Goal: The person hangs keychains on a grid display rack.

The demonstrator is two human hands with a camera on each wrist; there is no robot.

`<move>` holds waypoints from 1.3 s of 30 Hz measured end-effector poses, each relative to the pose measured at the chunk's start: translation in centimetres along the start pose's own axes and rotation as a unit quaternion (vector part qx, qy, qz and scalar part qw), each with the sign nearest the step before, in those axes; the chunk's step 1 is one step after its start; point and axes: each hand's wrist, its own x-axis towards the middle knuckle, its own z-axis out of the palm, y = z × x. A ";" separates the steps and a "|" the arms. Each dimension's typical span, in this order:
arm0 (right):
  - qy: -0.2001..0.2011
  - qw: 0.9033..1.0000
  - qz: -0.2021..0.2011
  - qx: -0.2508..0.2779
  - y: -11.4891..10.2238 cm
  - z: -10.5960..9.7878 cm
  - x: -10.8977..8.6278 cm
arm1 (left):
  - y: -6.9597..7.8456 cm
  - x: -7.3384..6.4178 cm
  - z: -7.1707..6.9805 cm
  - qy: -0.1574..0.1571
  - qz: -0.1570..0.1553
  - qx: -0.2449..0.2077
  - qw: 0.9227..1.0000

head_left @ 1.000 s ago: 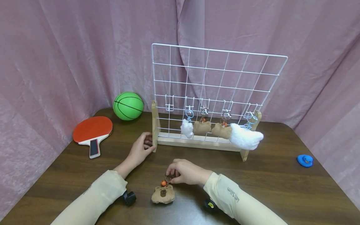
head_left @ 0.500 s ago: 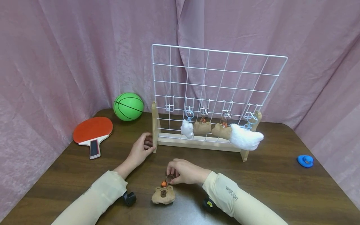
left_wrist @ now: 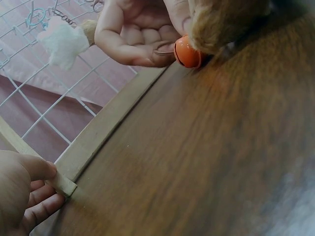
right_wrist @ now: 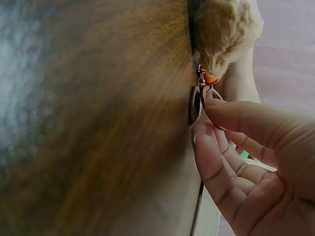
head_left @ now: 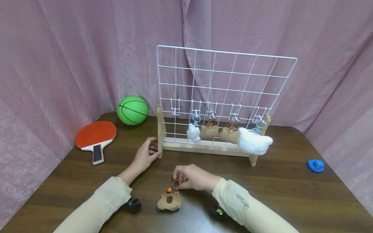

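My right hand (head_left: pixel 194 177) pinches the key ring of a brown plush keychain (head_left: pixel 169 202) between thumb and index finger. The plush, with an animal face, lies face up on the table in front of me. An orange bell (left_wrist: pixel 188 52) is attached between plush and ring. In the right wrist view, thumb and fingertip sit right at the metal ring (right_wrist: pixel 203 101). My left hand (head_left: pixel 144 152) grips the wooden end post (head_left: pixel 160 129) of a white wire grid rack (head_left: pixel 227 69), thumb in front and fingers behind.
White and brown plush keychains (head_left: pixel 229 136) hang from hooks on the rack; the leftmost hook (head_left: pixel 175 111) bears none. A green ball (head_left: pixel 132 110) and a red table tennis paddle (head_left: pixel 95 134) lie left, a blue rubber duck (head_left: pixel 316 166) right. A pink curtain (head_left: pixel 87 58) closes the back.
My right hand has shifted slightly to the right with the ring, which stands a little higher. The plush and my left hand on the post have stayed in place.
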 end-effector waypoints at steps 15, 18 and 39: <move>0.027 0.999 -0.001 0.036 0.0 -0.8 -1.1 | -0.2 0.0 0.0 -0.002 0.000 -0.006 1.000; 0.041 0.999 -0.015 0.008 -0.1 -1.1 -1.1 | -0.3 0.0 0.0 -0.002 0.000 -0.005 1.000; 0.062 0.996 -0.057 -0.026 -2.0 -3.7 -1.7 | 0.0 0.0 0.0 -0.001 0.000 -0.007 1.000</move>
